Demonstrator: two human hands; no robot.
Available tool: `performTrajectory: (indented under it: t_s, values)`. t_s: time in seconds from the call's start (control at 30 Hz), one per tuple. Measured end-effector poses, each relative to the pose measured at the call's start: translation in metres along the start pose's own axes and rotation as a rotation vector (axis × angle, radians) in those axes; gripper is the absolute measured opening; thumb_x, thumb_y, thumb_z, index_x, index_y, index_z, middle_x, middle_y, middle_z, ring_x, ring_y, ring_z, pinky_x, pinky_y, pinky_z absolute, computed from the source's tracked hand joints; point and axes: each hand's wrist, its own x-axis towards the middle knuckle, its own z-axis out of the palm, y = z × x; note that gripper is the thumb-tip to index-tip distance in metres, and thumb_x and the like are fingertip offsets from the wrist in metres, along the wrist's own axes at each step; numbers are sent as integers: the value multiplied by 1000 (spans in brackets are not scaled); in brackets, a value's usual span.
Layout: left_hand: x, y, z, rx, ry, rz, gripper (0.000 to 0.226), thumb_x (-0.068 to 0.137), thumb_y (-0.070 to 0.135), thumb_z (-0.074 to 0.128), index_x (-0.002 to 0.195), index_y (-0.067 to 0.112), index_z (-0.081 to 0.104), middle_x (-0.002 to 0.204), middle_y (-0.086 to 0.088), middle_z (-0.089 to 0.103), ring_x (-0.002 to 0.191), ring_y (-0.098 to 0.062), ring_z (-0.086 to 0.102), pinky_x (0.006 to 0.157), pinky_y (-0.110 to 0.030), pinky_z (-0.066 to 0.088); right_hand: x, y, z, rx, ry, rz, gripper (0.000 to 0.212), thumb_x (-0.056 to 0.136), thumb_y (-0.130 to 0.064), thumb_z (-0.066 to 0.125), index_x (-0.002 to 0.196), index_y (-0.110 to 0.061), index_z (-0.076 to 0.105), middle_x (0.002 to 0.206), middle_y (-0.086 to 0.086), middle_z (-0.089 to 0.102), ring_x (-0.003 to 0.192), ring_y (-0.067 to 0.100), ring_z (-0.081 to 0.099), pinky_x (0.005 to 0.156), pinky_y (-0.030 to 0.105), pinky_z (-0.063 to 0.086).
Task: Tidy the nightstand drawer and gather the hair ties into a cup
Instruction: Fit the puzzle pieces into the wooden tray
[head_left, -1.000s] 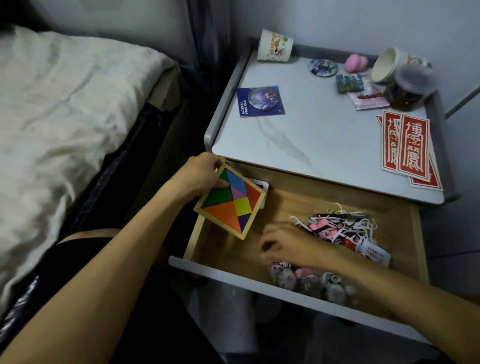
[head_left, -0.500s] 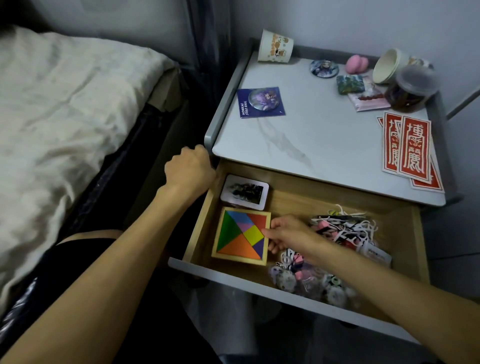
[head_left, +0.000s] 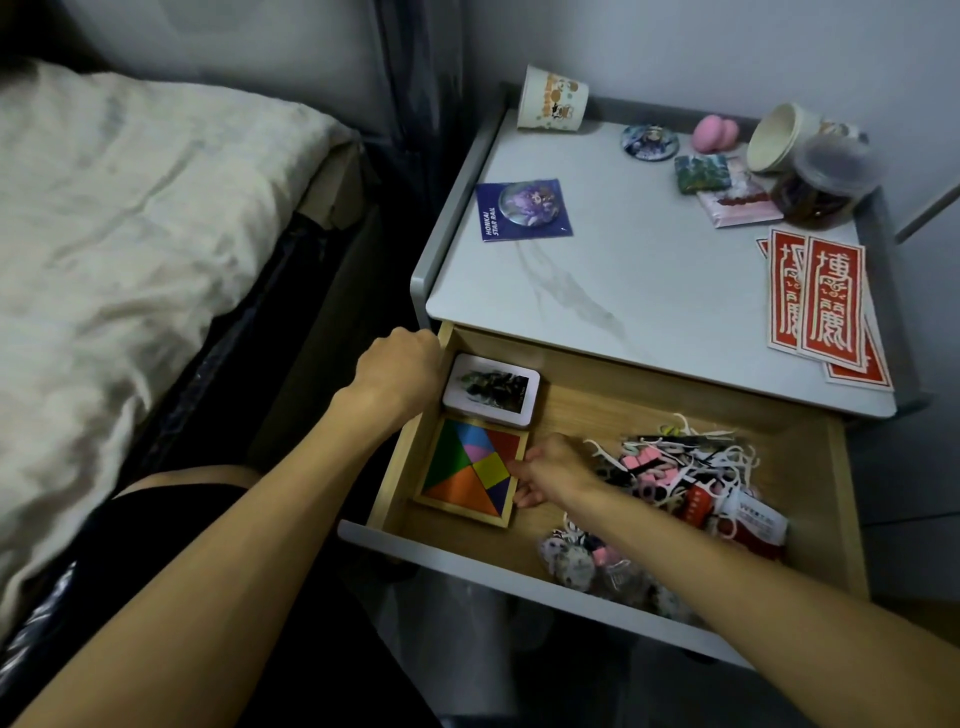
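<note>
My left hand (head_left: 400, 371) is curled with knuckles up and fingertips hidden from me, while my right hand (head_left: 553, 470) lies palm down, fingers stretched out leftward.

Tangram puzzle (head_left: 470, 470) released by left hand (head_left: 397, 371); now flat in drawer (head_left: 400, 470), left-front corner. Right hand (head_left: 556, 470) shifted to its right edge, apparently touching.

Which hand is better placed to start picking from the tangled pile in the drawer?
Right hand: it is inside the drawer, beside the pile. The left hand is at the drawer's left wall, beyond the puzzle.
</note>
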Motion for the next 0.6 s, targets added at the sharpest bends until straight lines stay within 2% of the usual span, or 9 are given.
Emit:
performTrajectory:
  t_s: [0.1, 0.23, 0.37, 0.43, 0.5, 0.53, 0.6]
  values:
    - [0, -1, 2, 31, 12, 18, 6, 94, 7, 52, 99, 6, 56, 94, -15, 62, 83, -31, 67, 77, -44, 60, -1, -2, 0, -142, 11, -50, 13, 98, -16, 58, 89, -6, 60, 71, 12, 65, 55, 15, 63, 55, 25, 55]
    - [1, 0, 4, 46, 10, 33, 4, 95, 9, 52, 94, 6, 55, 93, -14, 63, 83, -30, 67, 77, -43, 59, -3, -8, -1, -347, 53, -105, 26, 96, -23, 61, 76, -7, 60, 63, 9, 65, 48, 15, 63, 49, 25, 56]
    - [-1, 4, 1, 148, 25, 18, 12, 94, 20, 57, 97, 9, 57, 84, -7, 56, 81, -26, 64, 71, -36, 55, -8, -13, -4, -457, 80, -144, 34, 94, -32, 64, 77, -2, 66, 68, 16, 70, 54, 24, 67, 51, 26, 56]
    - [-4, 8, -1, 246, 123, 36, 12, 96, 25, 53, 92, 14, 50, 76, -3, 47, 80, -25, 60, 66, -35, 45, -14, -16, -14, -496, 63, -202, 29, 93, -32, 64, 76, -10, 64, 65, 10, 67, 48, 14, 61, 47, 20, 50]
    - [-8, 13, -5, 233, 213, 92, 19, 96, 31, 52, 91, 13, 50, 81, -3, 50, 82, -26, 61, 66, -35, 39, -27, -19, -35, -592, 46, -295, 18, 94, -30, 63, 82, -17, 62, 70, -1, 66, 53, 5, 59, 49, 15, 45]
    - [-9, 16, -7, 188, 214, 133, 23, 96, 35, 55, 95, 12, 55, 87, -4, 56, 84, -27, 62, 66, -34, 39, -34, -22, -51, -669, 48, -343, 14, 94, -30, 63, 84, -21, 63, 72, -7, 66, 57, 0, 60, 52, 11, 42]
    - [-10, 27, -7, 51, 103, 256, 29, 92, 39, 64, 104, 14, 61, 102, -4, 64, 92, -25, 63, 71, -34, 47, -54, -25, -92, -844, 39, -395, 11, 92, -27, 67, 81, -26, 65, 73, -13, 66, 63, -6, 60, 56, 6, 40]
